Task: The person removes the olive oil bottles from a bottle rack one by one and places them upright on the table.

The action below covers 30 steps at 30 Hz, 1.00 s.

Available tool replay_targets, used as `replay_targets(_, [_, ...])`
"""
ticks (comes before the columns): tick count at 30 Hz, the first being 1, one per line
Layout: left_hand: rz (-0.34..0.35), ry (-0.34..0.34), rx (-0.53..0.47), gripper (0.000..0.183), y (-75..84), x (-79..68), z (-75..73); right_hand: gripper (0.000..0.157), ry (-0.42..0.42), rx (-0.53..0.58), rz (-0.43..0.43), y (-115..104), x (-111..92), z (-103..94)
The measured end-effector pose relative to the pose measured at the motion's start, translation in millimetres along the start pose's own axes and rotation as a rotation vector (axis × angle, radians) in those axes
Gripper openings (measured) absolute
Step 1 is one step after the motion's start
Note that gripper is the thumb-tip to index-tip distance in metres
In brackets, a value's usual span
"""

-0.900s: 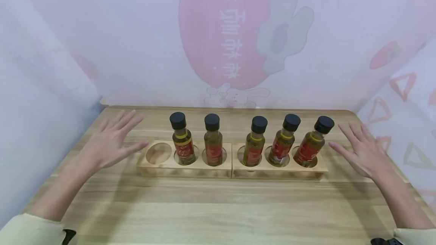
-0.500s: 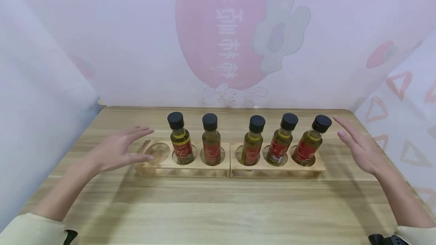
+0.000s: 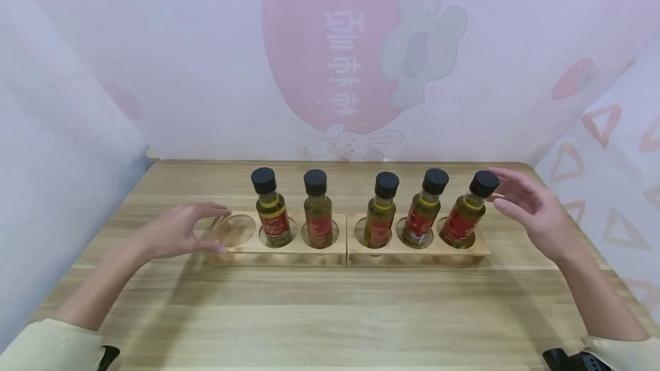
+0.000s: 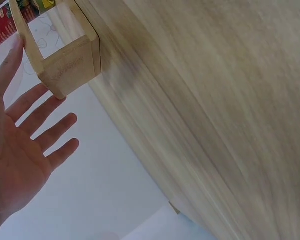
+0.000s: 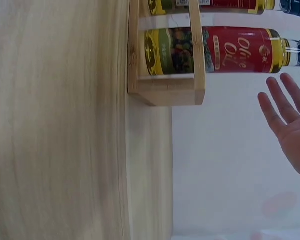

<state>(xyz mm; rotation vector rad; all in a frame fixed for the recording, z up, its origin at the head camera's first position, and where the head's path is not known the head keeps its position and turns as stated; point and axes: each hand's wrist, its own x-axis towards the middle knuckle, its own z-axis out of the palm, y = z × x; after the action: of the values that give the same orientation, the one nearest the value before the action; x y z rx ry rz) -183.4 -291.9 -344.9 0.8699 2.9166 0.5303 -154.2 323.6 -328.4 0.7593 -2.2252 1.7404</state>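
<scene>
Two wooden racks stand end to end, the left rack (image 3: 278, 259) and the right rack (image 3: 417, 261). My left hand (image 3: 172, 231) spans the left rack's outer end, its thumb tip at the top edge and its fingers spread past the end panel (image 4: 70, 67). The nearest hole (image 3: 239, 231) holds no bottle. My right hand (image 3: 538, 216) is beside the rightmost olive oil bottle (image 3: 460, 221), with fingers reaching behind its black cap (image 3: 484, 184) and thumb in front. In the right wrist view, those fingers (image 5: 285, 102) are fairly straight and just short of the cap.
Several more olive oil bottles stand in the racks, including a left one (image 3: 275, 222), a second (image 3: 318, 219), a middle one (image 3: 378, 222) and one right of it (image 3: 420, 219). The wooden table (image 3: 330, 314) meets a printed cloth (image 3: 206, 73) behind and at both sides.
My left hand has come in to the left rack's end, its spread fingers drawing together. My right hand has moved left to the rightmost bottle's cap. The bottles stay in their holes.
</scene>
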Motion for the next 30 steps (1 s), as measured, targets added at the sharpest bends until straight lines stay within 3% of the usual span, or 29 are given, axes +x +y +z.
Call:
replay_targets(13, [-0.04,0.016,-0.088,0.08,-9.4,-0.8,4.0,0.054,0.102,0.167,-0.143,7.7,5.8,18.5])
replay_targets(21, [-0.049,0.007,-0.11,0.08,-8.2,0.2,3.3,0.049,0.255,0.192,-0.179,9.3,12.3,28.5])
replay_targets(30, [-0.071,-0.009,-0.21,0.08,-12.5,1.6,7.6,0.048,0.245,0.198,-0.198,10.0,12.9,28.2])
